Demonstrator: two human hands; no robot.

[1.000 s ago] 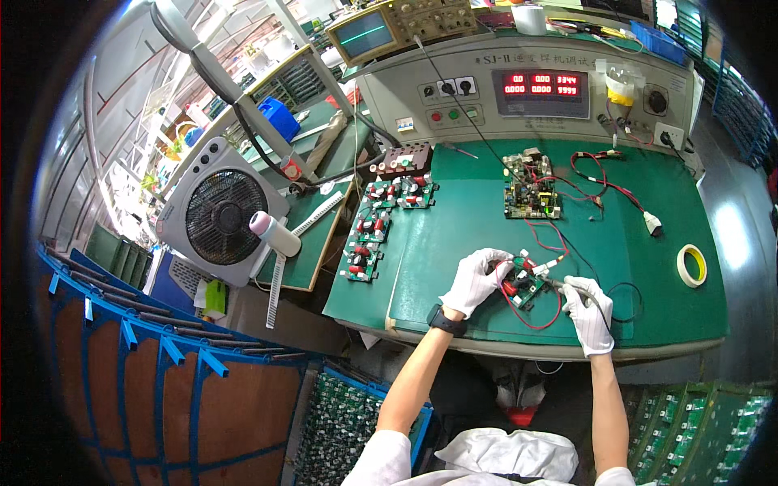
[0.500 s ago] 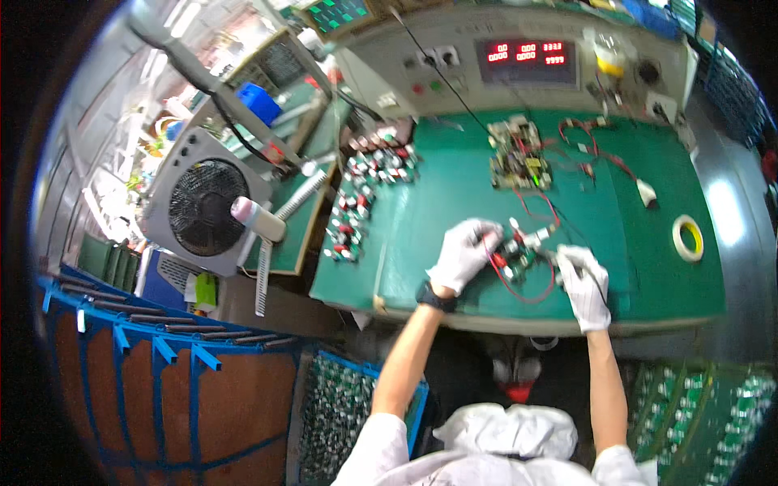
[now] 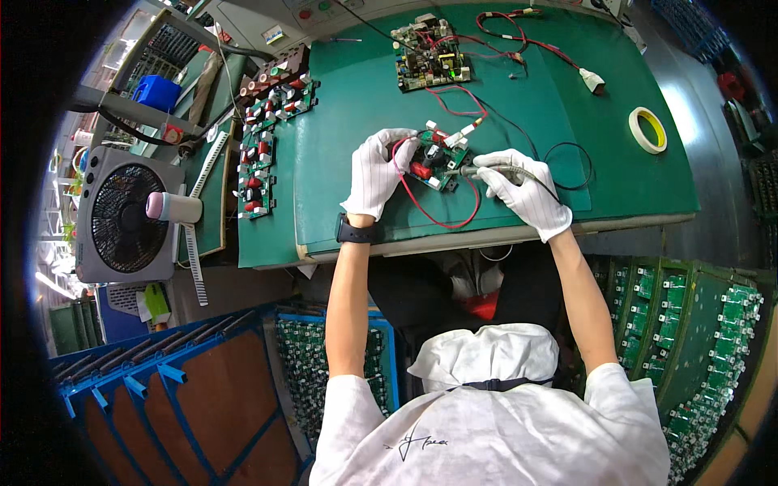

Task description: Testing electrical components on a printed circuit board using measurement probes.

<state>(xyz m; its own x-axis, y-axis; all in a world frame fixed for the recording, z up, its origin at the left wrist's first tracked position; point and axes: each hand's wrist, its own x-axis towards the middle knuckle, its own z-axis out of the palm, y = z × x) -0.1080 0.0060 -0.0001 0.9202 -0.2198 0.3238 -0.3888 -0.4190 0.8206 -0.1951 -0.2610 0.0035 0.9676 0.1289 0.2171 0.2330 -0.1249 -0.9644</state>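
My left hand [image 3: 378, 175], in a white striped glove, grips the left side of a small green circuit board [image 3: 434, 157] above the mat. Red and black components and white connectors stand on this board. My right hand [image 3: 527, 193], also gloved, is closed around a slim probe [image 3: 467, 171] with a dark cable trailing from it. The probe's tip meets the board's right side or lies very near it; I cannot tell which. A white plug [image 3: 460, 136] sits at the board's upper edge. A red wire [image 3: 438, 220] loops below the board.
Beyond my hands a larger circuit board [image 3: 429, 57] lies on the green mat [image 3: 348, 105], wired to the smaller one. Several small boards [image 3: 258, 154] line the left side. A tape roll [image 3: 648, 130] lies at right. A fan [image 3: 130, 217] stands left; board racks [image 3: 673, 324] flank me below.
The view has shifted, so the bench appears higher and further left. My left hand still grips the small board. My right hand has brought the probe closer to the board's right side.
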